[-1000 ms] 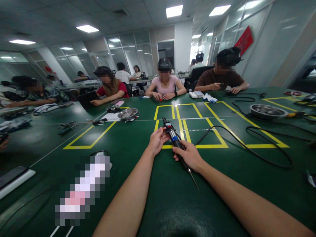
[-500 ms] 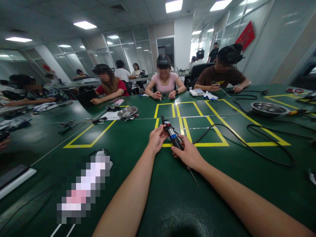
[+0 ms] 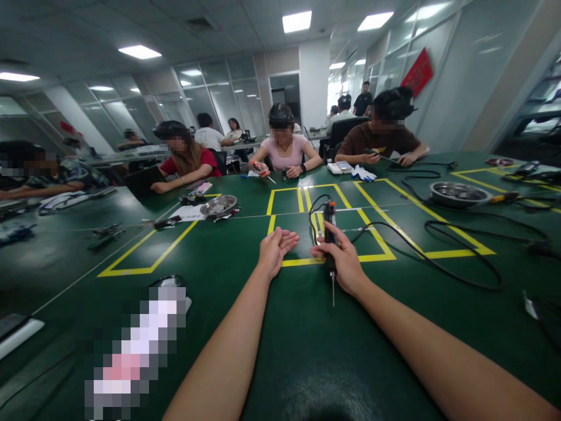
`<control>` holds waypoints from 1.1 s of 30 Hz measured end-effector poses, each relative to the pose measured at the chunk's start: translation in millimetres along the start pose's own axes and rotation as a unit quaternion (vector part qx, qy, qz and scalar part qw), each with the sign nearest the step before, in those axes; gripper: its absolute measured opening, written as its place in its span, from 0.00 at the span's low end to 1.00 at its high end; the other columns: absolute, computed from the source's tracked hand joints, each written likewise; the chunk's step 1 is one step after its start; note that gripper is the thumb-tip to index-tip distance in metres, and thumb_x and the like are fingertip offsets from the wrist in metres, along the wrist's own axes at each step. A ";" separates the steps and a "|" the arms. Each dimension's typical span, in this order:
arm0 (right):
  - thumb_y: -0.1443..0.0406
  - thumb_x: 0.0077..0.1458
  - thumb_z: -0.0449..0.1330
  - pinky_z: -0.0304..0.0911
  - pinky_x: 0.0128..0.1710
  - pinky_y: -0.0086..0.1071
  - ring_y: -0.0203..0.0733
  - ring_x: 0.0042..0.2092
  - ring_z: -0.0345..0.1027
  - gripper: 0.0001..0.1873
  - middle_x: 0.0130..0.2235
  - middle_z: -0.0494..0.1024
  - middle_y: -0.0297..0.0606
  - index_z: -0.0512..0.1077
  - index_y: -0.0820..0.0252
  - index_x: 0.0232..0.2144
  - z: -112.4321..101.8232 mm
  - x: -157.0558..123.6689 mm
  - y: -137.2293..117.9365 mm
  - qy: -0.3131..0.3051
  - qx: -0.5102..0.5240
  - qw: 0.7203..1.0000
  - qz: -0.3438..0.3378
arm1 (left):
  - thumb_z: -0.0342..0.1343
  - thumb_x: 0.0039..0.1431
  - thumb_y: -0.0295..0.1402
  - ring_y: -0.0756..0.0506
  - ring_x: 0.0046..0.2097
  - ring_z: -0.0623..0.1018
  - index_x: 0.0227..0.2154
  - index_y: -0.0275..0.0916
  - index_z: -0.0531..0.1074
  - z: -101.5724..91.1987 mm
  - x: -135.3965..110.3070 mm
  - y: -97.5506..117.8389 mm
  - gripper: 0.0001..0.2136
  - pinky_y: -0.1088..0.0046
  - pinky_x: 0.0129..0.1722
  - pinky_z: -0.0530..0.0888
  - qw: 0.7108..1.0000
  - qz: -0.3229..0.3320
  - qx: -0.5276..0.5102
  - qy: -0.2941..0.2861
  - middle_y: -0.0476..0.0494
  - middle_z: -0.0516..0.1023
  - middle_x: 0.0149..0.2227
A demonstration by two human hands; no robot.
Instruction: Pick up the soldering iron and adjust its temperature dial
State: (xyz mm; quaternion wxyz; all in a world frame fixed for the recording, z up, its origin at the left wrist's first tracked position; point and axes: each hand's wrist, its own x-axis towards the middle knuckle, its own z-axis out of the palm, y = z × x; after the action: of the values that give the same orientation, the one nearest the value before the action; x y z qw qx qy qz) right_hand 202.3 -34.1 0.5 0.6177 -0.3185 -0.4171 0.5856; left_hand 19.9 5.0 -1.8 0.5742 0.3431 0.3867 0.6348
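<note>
My right hand (image 3: 344,257) is wrapped round a black corded electric screwdriver (image 3: 331,240). The tool stands nearly upright in view, its thin metal bit pointing down toward me and an orange spot at its top end. A black cord (image 3: 312,213) loops off the top and passes behind the fingers. To the left, apart from the tool, my left hand (image 3: 276,251) is open, palm turned inward, with nothing in it. Both hands are over the green table (image 3: 298,333), near yellow tape outlines (image 3: 381,257).
A steel bowl (image 3: 219,206) lies beyond on the left, another steel bowl (image 3: 460,194) on the right. The cable (image 3: 486,286) snakes across the right side. A blurred-out pale object (image 3: 144,333) lies near my left arm. Co-workers sit opposite, one in a pink top (image 3: 287,151).
My left hand has let go of the screwdriver's far end. The right hand has turned the tool from slanted to nearly upright and moved it slightly right. The view has shifted a little.
</note>
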 end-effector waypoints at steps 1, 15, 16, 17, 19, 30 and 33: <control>0.66 0.46 0.62 0.73 0.38 0.35 0.34 0.32 0.74 0.34 0.39 0.73 0.30 0.65 0.48 0.57 -6.1 6.8 -4.0 0.043 0.027 0.998 -0.022 | 0.54 0.64 0.37 0.41 0.40 0.82 0.35 0.30 0.70 0.2 0.1 0.3 0.12 0.64 0.44 0.78 1.000 -0.004 0.007 -0.001 0.28 0.80 0.39; 0.59 0.47 0.54 0.73 0.28 0.32 0.32 0.25 0.70 0.14 0.28 0.65 0.24 0.55 0.53 0.36 -104.0 54.1 -21.9 0.346 0.053 0.918 -0.189 | 0.55 0.61 0.26 0.42 0.39 0.83 0.34 0.31 0.70 0.6 1.1 1.9 0.03 0.63 0.45 0.78 1.000 -0.018 0.016 0.012 0.29 0.81 0.38; 0.59 0.47 0.54 0.73 0.27 0.32 0.32 0.25 0.70 0.15 0.28 0.65 0.24 0.55 0.52 0.37 -104.1 53.8 -21.9 0.341 0.054 0.919 -0.191 | 0.55 0.61 0.27 0.42 0.39 0.83 0.34 0.31 0.70 0.7 1.1 1.8 0.03 0.63 0.45 0.78 1.000 -0.019 0.017 0.013 0.29 0.81 0.38; 0.59 0.47 0.54 0.73 0.26 0.32 0.33 0.25 0.71 0.15 0.28 0.66 0.24 0.54 0.52 0.37 -103.7 53.3 -22.0 0.338 0.057 0.920 -0.192 | 0.55 0.61 0.27 0.42 0.39 0.83 0.34 0.31 0.70 0.9 1.0 1.8 0.03 0.63 0.45 0.78 1.000 -0.019 0.018 0.013 0.30 0.81 0.37; 0.60 0.47 0.54 0.72 0.24 0.32 0.34 0.24 0.71 0.15 0.27 0.67 0.24 0.54 0.52 0.37 -102.2 52.3 -22.0 0.337 0.064 0.919 -0.193 | 0.55 0.61 0.26 0.43 0.39 0.83 0.34 0.31 0.70 1.2 0.6 1.7 0.03 0.63 0.45 0.77 1.000 -0.020 0.017 0.013 0.31 0.81 0.37; 0.58 0.48 0.56 0.66 0.19 0.26 0.34 0.21 0.70 0.15 0.24 0.67 0.21 0.55 0.53 0.36 -96.8 48.7 -17.1 0.310 -0.005 0.938 -0.155 | 0.56 0.61 0.26 0.43 0.38 0.83 0.34 0.31 0.70 1.9 -0.7 1.5 0.03 0.63 0.45 0.77 1.000 -0.020 0.012 0.014 0.30 0.81 0.37; 0.58 0.50 0.57 0.66 0.21 0.26 0.35 0.21 0.71 0.14 0.24 0.69 0.23 0.58 0.54 0.37 -89.8 42.3 -16.2 0.313 -0.119 0.930 -0.152 | 0.56 0.61 0.27 0.42 0.38 0.83 0.34 0.31 0.70 2.2 -0.9 1.7 0.03 0.63 0.45 0.77 1.000 -0.019 0.012 0.013 0.30 0.81 0.37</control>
State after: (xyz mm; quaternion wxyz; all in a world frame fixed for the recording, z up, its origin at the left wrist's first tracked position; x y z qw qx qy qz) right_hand 288.1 14.4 -19.5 0.7562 -0.4898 -0.3126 0.3009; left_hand 21.1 4.2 0.7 0.5765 0.3345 0.4083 0.6238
